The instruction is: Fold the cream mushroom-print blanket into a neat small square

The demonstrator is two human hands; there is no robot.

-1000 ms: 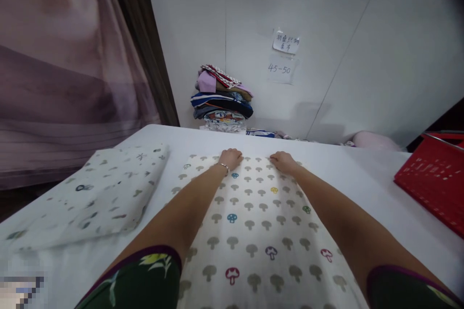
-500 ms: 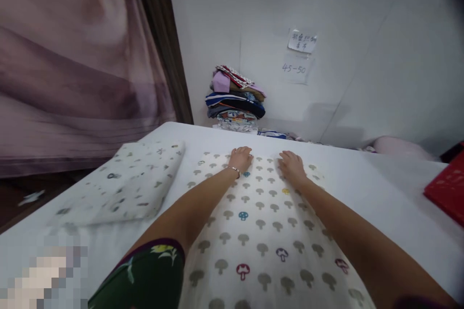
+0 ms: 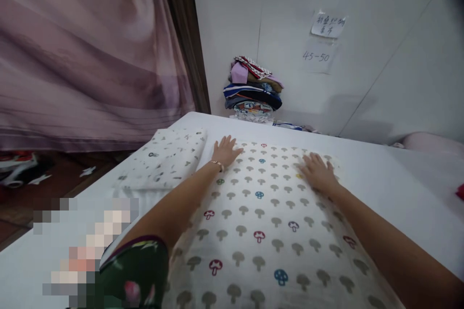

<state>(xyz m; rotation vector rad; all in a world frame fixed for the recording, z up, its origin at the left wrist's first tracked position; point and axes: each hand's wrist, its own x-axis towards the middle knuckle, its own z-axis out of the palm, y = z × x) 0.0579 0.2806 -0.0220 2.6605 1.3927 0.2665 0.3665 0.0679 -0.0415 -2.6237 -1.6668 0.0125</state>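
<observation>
A white cloth printed with mushrooms [image 3: 268,212] lies over the table and runs down toward me. My left hand [image 3: 225,151] rests flat at its far left corner, fingers spread, a thin bracelet at the wrist. On the cloth's far right side my right hand [image 3: 318,171] lies palm down with fingers apart. Neither hand grips the fabric. Left of my left arm lies a folded white cloth with small scattered prints [image 3: 166,157].
The white table [image 3: 384,193] extends to both sides. A stack of folded fabrics [image 3: 253,89] stands beyond its far edge, against the wall with paper signs [image 3: 328,24]. A pink curtain [image 3: 90,58] hangs at left. Something red [image 3: 460,191] shows at the right edge.
My hands have moved farther apart, the left one to the left with its fingers spreading. The mushroom cloth looks flatter and wider. The camera view has turned left.
</observation>
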